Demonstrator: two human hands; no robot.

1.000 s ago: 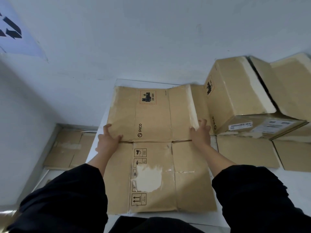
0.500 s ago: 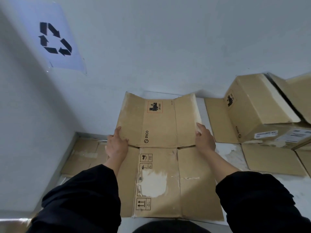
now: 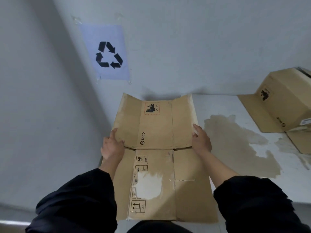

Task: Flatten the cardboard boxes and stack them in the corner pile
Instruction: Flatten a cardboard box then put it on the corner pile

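Note:
A flattened brown cardboard box with PICO print and a torn white patch fills the middle of the view, held between both hands. Its far half tilts up toward the wall, and the near half reaches back to my body. My left hand grips the left edge at the fold, thumb on top. At the right edge, level with the same fold, my right hand holds on. An unflattened brown box stands at the far right on the white surface.
A paper sheet with a black recycling sign is taped to the grey wall above the box. The wall corner runs down on the left. A brownish stain spreads over the white surface to the right.
The view has swung up and to the left, bringing the recycling sign to the centre. The flat box has moved left with both hands still on it, and the boxes on the right have slid out.

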